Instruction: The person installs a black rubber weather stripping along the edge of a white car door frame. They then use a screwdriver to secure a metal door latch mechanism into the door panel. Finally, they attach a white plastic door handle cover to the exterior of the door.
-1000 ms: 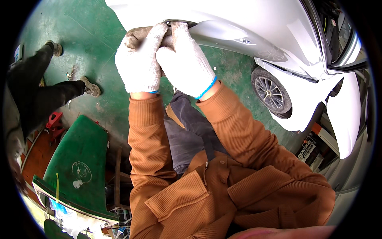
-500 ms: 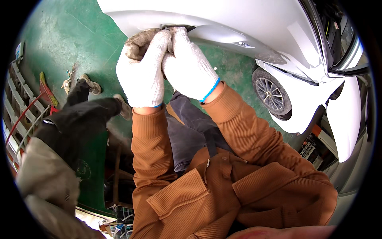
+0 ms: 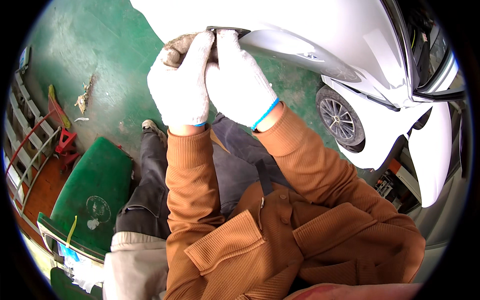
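My two hands meet at the lower edge of a glossy white car body panel point(image 3: 320, 30), both in white knit gloves with blue cuffs. My left hand point(image 3: 181, 85) is closed, its curled fingers soiled at the tips and its thumb reaching up to a narrow dark piece point(image 3: 243, 33) set in the panel. Beside it, my right hand point(image 3: 240, 80) is closed too, its fingertips pressed up at the same dark piece. The gloves cover much of that piece, and what the fingertips pinch, if anything, is hidden.
Close on my left stands another person in dark trousers point(image 3: 152, 165) and a beige top. Beyond are a green board-like panel point(image 3: 95, 185), a red stand point(image 3: 66, 142) and a grey rack point(image 3: 25, 110). A car wheel point(image 3: 341, 117) is at right, litter point(image 3: 82, 100) on the green floor.
The other person has moved right, closer to my left arm, uncovering the green panel and the red stand. My hands stay at the dark piece, slightly higher in the picture.
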The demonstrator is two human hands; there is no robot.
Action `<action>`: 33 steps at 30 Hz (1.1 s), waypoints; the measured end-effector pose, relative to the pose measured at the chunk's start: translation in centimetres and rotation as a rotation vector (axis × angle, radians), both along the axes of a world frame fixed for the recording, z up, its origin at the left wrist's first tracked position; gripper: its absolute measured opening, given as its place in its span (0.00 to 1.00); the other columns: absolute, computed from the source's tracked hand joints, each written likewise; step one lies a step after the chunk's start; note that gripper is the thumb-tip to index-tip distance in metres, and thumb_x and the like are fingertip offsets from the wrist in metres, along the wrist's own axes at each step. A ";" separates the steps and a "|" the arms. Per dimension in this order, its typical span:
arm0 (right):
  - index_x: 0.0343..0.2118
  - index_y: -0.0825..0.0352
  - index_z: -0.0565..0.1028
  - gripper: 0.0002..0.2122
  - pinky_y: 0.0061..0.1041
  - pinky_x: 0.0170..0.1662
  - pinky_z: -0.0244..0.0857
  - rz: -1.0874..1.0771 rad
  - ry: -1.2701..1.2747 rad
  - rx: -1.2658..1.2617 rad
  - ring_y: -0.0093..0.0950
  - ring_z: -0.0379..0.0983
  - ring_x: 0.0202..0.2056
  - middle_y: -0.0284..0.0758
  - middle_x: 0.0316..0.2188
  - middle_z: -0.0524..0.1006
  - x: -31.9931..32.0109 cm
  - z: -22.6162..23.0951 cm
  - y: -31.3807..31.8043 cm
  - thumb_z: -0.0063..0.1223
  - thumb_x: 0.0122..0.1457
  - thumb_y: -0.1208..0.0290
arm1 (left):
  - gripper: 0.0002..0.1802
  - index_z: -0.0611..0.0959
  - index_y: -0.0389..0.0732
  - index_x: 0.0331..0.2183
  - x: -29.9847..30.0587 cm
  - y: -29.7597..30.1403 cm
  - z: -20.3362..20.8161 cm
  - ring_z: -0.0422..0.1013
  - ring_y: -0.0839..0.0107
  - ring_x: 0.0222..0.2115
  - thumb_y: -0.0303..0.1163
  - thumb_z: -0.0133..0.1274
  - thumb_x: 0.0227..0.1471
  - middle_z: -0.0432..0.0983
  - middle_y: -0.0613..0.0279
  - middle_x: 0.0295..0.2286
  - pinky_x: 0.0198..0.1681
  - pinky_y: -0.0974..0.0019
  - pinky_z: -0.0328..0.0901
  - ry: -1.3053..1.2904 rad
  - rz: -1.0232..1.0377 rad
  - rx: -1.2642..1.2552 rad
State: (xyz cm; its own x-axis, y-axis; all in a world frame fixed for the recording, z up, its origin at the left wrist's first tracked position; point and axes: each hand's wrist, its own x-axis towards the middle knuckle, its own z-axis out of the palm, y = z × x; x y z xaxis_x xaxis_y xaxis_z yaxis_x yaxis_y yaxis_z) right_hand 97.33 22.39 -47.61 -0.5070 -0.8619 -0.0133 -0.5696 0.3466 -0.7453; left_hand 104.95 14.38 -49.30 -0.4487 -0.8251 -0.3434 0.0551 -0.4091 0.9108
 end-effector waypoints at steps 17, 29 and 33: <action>0.55 0.78 0.61 0.21 0.46 0.41 0.76 -0.158 -0.152 0.173 0.57 0.80 0.40 0.61 0.36 0.79 0.5 1.2 -0.7 0.49 0.63 0.74 | 0.14 0.91 0.32 0.37 0.0 -0.6 -1.4 0.78 0.78 0.28 0.34 0.69 0.56 0.87 0.60 0.29 0.35 0.73 0.72 0.091 -0.025 0.067; 0.51 0.80 0.62 0.19 0.44 0.42 0.75 -0.131 -0.024 0.127 0.56 0.79 0.40 0.61 0.37 0.79 1.0 1.2 -0.5 0.51 0.65 0.73 | 0.16 0.90 0.30 0.37 0.2 -0.9 1.7 0.78 0.76 0.29 0.36 0.70 0.54 0.87 0.58 0.29 0.37 0.72 0.73 -0.136 -0.064 -0.098; 0.51 0.78 0.62 0.18 0.48 0.38 0.74 -0.130 -0.049 0.065 0.57 0.79 0.37 0.60 0.34 0.80 0.8 0.6 -0.7 0.51 0.64 0.72 | 0.17 0.91 0.31 0.35 -0.1 -1.1 1.6 0.77 0.77 0.27 0.37 0.71 0.53 0.86 0.59 0.27 0.36 0.72 0.73 -0.094 -0.038 -0.009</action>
